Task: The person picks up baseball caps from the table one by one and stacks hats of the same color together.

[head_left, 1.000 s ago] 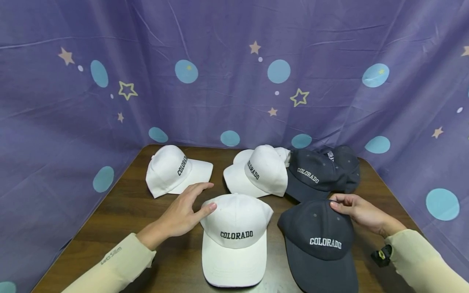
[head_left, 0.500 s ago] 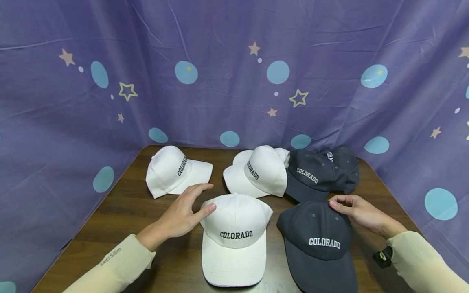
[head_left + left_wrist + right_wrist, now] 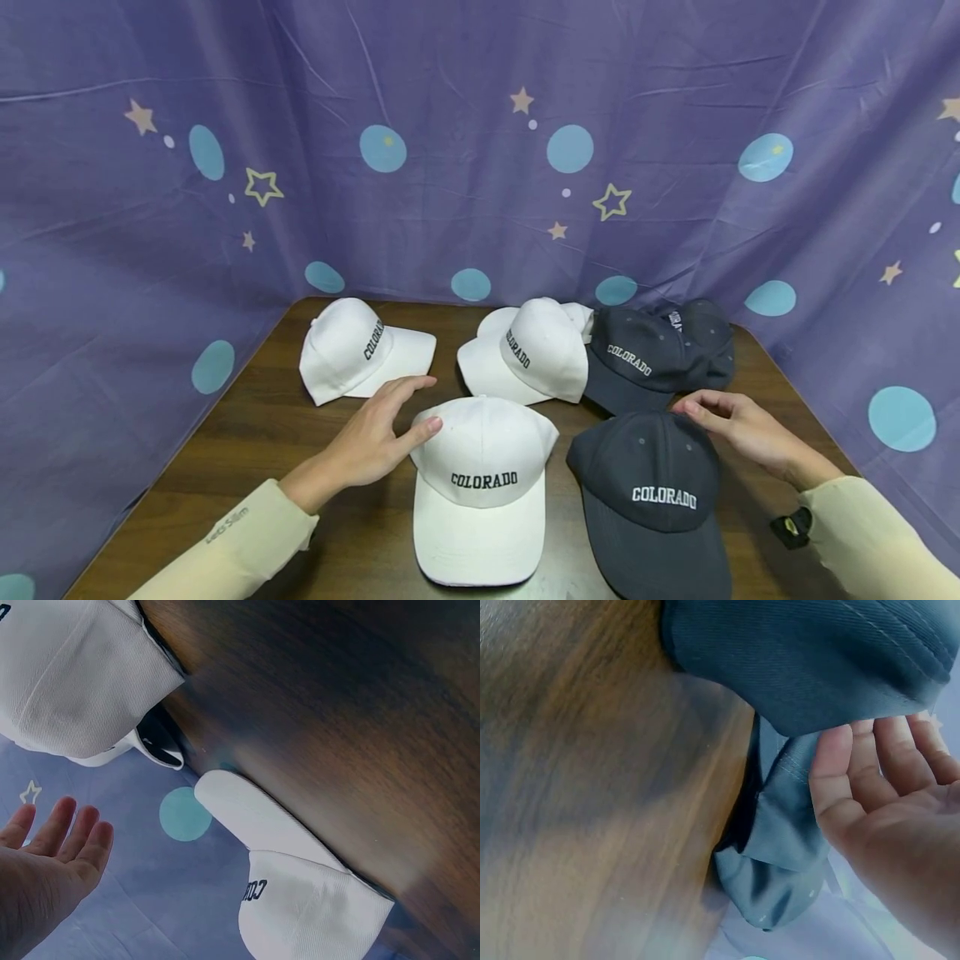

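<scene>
In the head view a white baseball cap (image 3: 483,467) marked COLORADO lies at the front middle, brim toward me. My left hand (image 3: 367,437) hovers at its upper left with relaxed fingers and holds nothing. Beside it, to the right, lies a dark grey cap (image 3: 660,475) with the same lettering. My right hand (image 3: 746,433) is at that cap's upper right edge, fingers loosely bent. In the right wrist view the fingertips (image 3: 832,746) are close to the cap's underside, the cap unpinched; whether they touch it cannot be told.
Behind, another white cap (image 3: 352,350) sits at the left of the wooden table (image 3: 225,467). Overlapping white caps (image 3: 536,354) lie at the back middle, touching dark caps (image 3: 633,354) to their right. A purple patterned curtain (image 3: 465,217) hangs around the table.
My right hand has let go of the dark cap's crown, its thumb lifting away and the hand shifting slightly right. My left hand and the caps have stayed almost still.
</scene>
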`<state>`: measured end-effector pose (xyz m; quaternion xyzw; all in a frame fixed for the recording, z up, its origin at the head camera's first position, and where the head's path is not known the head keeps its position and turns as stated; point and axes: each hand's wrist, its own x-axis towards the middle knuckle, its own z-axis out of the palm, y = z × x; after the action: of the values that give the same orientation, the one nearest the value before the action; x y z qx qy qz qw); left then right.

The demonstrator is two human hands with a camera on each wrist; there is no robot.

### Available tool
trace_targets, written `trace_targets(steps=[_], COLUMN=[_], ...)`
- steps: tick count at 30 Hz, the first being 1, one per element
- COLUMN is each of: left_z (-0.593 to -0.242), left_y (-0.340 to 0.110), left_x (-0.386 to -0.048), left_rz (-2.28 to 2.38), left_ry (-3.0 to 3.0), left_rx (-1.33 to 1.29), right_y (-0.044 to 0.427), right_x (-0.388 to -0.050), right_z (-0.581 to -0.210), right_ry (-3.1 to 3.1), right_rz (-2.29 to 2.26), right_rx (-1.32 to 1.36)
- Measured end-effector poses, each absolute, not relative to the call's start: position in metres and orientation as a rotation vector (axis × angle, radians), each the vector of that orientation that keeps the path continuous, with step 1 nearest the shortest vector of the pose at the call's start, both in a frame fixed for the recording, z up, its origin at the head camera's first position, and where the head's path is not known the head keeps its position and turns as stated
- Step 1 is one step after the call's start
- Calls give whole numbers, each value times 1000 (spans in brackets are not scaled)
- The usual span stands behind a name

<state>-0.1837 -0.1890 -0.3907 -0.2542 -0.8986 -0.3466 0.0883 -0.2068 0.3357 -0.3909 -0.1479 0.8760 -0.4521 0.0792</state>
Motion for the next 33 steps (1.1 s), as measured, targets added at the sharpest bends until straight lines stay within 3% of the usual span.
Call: trace_targets(steps=[33], left_z=[-397], left_y=[-198], left_x=[-199], left_rz=[-840], left_ry=[-2641], left_rx=[-663], right_y=[331], right_x=[-181], right_z=[-387], right_ry=[3202], right_rz=[-997], right_rx=[-414])
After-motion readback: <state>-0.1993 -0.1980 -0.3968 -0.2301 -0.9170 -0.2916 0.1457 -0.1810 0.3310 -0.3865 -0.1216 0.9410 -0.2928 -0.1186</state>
